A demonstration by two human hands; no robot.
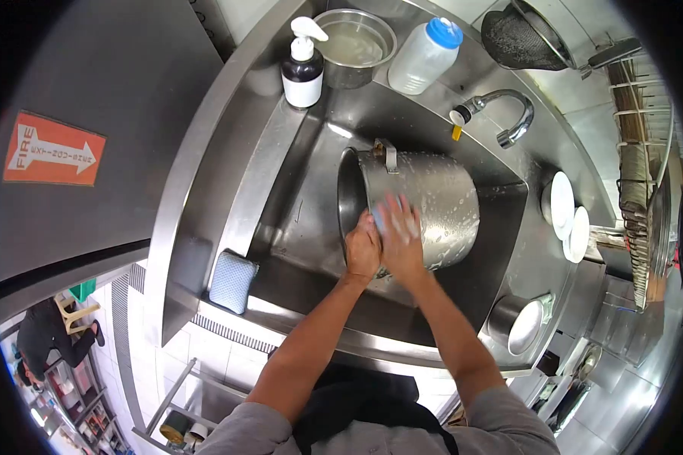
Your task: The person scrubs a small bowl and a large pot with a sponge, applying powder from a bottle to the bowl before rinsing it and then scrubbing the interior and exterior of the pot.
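Note:
A large metal pot [440, 189] lies on its side in the steel sink [303, 212], its open mouth facing left and soap suds on its outer wall. My left hand [363, 246] is closed on the pot's rim. Against the pot's side near the rim, my right hand [400, 231] is blurred by motion; a bit of something light blue shows at its fingers, too smeared to identify. A side handle [387, 155] sticks out at the top of the pot.
Behind the sink stand a pump bottle [303, 72], a metal pot of cloudy liquid [368, 66], a blue-capped container [425, 57] and a faucet [512, 114]. White bowls [560, 205] and a small pot [512, 322] are right. A blue sponge [233, 282] lies on the front-left edge.

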